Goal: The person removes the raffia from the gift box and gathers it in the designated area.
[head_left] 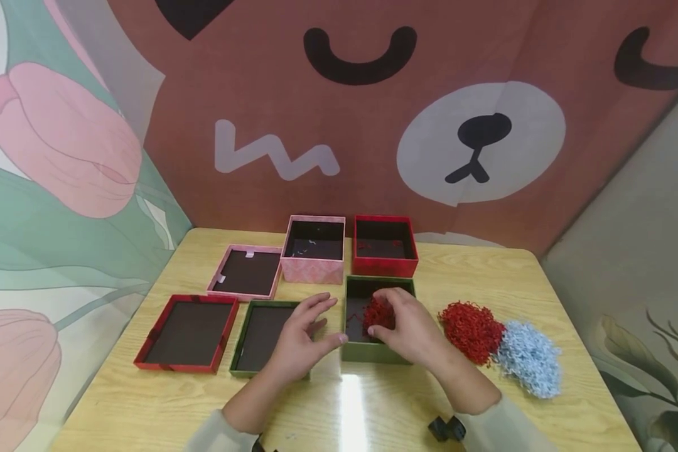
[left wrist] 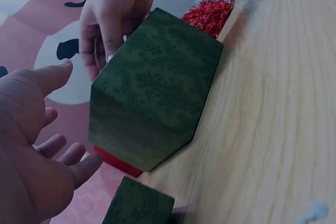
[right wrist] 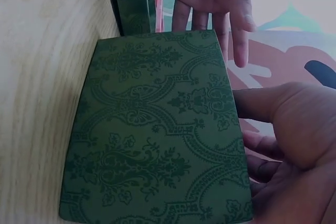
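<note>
My right hand point(head_left: 409, 326) reaches into the green box point(head_left: 375, 353) and grips a clump of red shredded paper point(head_left: 377, 316) between thumb and fingers. A few loose red strands lie on the dark box floor beside it. My left hand point(head_left: 302, 336) hovers just left of that box, fingers spread and relaxed, holding nothing. In the left wrist view the patterned green wall point(left wrist: 157, 77) of the box stands between both hands. From the right wrist, the same wall point(right wrist: 157, 124) hides the clump. Beneath my left hand lies a green lid point(head_left: 260, 339), partly covered by it.
Behind stand a pink box point(head_left: 313, 271) with white bits inside and a red box point(head_left: 384, 268) with red strands. A pink lid point(head_left: 243, 295) and a red lid point(head_left: 175, 367) lie left. Piles of red shredded paper point(head_left: 471, 331) and light blue shredded paper point(head_left: 528, 360) sit right.
</note>
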Available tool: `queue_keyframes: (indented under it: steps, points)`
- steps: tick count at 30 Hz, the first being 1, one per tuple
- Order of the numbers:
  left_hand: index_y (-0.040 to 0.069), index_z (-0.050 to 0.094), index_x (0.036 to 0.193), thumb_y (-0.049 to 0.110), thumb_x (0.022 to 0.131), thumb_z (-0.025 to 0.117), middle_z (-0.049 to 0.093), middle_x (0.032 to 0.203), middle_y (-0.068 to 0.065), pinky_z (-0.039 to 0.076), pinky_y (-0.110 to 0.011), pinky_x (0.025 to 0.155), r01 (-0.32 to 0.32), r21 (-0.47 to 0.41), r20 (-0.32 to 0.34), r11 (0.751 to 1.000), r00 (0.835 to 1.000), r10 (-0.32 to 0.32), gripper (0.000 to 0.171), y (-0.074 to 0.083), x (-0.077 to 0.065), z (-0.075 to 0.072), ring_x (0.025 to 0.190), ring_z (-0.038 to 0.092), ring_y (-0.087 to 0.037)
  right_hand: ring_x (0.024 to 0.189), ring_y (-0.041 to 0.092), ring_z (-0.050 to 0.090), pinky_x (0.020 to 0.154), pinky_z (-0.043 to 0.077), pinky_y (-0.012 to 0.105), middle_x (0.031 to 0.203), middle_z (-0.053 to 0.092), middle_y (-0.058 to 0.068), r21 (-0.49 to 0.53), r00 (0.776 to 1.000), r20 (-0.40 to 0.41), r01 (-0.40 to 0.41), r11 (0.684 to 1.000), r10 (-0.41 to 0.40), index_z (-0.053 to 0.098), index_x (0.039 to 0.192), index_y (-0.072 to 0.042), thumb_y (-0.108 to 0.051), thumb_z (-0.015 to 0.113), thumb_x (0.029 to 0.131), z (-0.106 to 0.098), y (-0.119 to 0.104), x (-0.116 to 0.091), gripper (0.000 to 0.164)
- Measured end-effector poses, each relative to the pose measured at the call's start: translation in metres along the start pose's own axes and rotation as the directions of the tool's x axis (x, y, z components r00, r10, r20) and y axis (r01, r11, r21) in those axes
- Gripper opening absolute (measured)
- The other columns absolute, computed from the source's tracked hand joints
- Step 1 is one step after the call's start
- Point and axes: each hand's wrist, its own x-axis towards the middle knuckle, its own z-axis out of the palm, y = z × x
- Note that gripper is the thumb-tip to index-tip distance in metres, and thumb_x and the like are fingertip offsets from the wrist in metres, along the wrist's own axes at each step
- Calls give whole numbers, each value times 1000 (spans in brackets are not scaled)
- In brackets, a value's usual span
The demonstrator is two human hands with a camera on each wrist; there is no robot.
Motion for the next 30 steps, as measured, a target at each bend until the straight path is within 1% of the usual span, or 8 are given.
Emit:
queue_keyframes:
  steps: [4,6,8,11,15,20,25,30]
  points:
    - [24,60,147,23,84,90,38,161,-5,49,-52,110,-9,24,29,1000,1000,9,70,-3,3,8,144,41,-28,129,32,57,106,51,54,141,59,11,-48,1000,17,-7,999,7,59,141,-8,-26,91,81,1,1,5,70]
    - [29,59,147,26,83,91,37,162,-5,49,-53,110,-11,42,42,999,999,10,71,-4,5,12,145,40,-28,134,34,54,109,48,55,145,56,13,-71,999,30,-10,997,12,57,144,-7,-27,91,81,1,1,7,74]
    - [31,58,147,28,83,91,36,162,-4,50,-53,109,-11,58,57,998,998,7,73,-4,6,15,144,41,-28,137,35,52,111,47,56,148,54,15,-89,999,44,-13,996,17,55,146,-6,-27,92,80,2,1,9,78]
    - [28,56,149,32,82,91,35,163,-5,50,-53,109,-5,76,78,997,997,-1,76,-4,8,19,144,42,-28,138,37,50,112,46,56,151,51,17,-105,998,64,-16,994,22,52,149,-4,-27,92,79,3,0,12,83]
    - [23,56,150,32,81,92,36,162,-6,51,-50,108,8,91,94,996,995,-16,79,-5,8,23,143,43,-27,139,39,49,112,46,56,152,50,20,-118,995,95,-11,993,23,50,150,-2,-27,93,78,5,-1,16,88]
    - [21,56,150,30,80,93,37,160,-5,52,-45,107,21,98,89,995,996,-29,79,-8,9,26,141,46,-26,139,41,48,113,45,56,152,48,22,-145,990,135,-8,989,28,48,150,1,-26,95,76,11,1,23,92]
    - [20,57,149,29,80,93,41,157,-6,52,-44,107,25,84,77,996,997,-31,79,-11,9,26,140,48,-26,138,42,48,114,44,55,152,48,25,-171,984,172,-8,985,37,47,150,4,-26,96,75,16,2,30,95]
    - [17,59,148,26,79,93,43,156,-11,51,-47,107,16,49,73,999,997,-19,77,-12,9,26,139,49,-29,134,42,52,113,45,54,146,53,25,-193,977,208,-2,981,42,51,146,6,-21,97,73,19,4,38,91]
